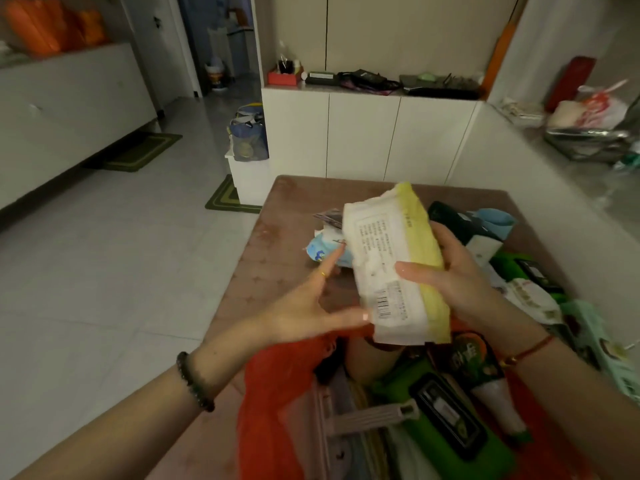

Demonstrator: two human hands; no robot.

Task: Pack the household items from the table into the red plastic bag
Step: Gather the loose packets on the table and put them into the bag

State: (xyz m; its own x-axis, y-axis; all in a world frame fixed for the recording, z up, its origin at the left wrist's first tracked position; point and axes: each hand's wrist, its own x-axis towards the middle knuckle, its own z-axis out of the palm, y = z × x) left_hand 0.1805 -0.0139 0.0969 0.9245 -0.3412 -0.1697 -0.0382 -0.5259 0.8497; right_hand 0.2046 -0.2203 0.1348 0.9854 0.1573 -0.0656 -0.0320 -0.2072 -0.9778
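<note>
My right hand [450, 275] grips a white and yellow pack of tissues [388, 258] and holds it above the brown table [277, 216]. My left hand [311, 303] is spread with straight fingers, its thumb and fingertips touching the pack's left side. Below them the red plastic bag [273, 393] lies with its mouth gaping. Inside it I see a green wipes pack [446, 417], a tube [495, 407] and a grey plastic piece [374, 417]. A blue and white pack [322, 251] lies on the table behind my left hand.
More packs are piled at the table's right side: a dark green one [450, 220], a blue one [491, 220], a mint box [602, 351]. White cabinets [363, 133] stand behind the table. Tiled floor [121, 254] lies to the left.
</note>
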